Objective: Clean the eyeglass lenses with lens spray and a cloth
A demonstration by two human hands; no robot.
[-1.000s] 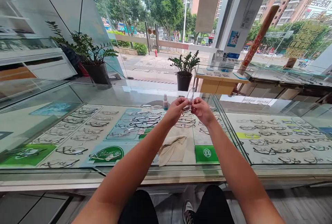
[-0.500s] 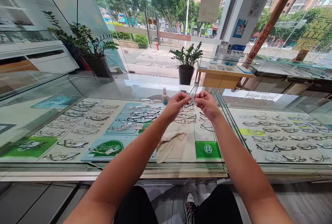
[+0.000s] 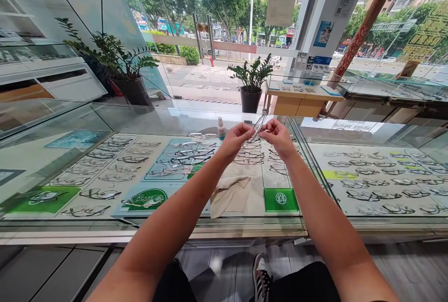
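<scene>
Both my arms reach out over a glass display counter (image 3: pixel 105 122). My left hand (image 3: pixel 235 139) and my right hand (image 3: pixel 278 136) pinch a thin, clear-framed pair of glasses (image 3: pixel 257 127) between them, held up above the counter top. Each hand grips one side of the frame with closed fingers. A small spray bottle (image 3: pixel 221 128) stands on the glass just left of my left hand. A beige cleaning cloth (image 3: pixel 231 194) lies on the counter below my left forearm.
Under the glass lie several rows of spectacle frames (image 3: pixel 189 155) on printed mats. Two potted plants (image 3: pixel 250 87) stand behind the counter by the shop window. A second glass case (image 3: pixel 385 171) adjoins on the right. My legs and a shoe (image 3: pixel 262 279) show below.
My hands with the glasses have stayed together, shifting slightly up in view as the camera tilted down a little. The grip looks the same.
</scene>
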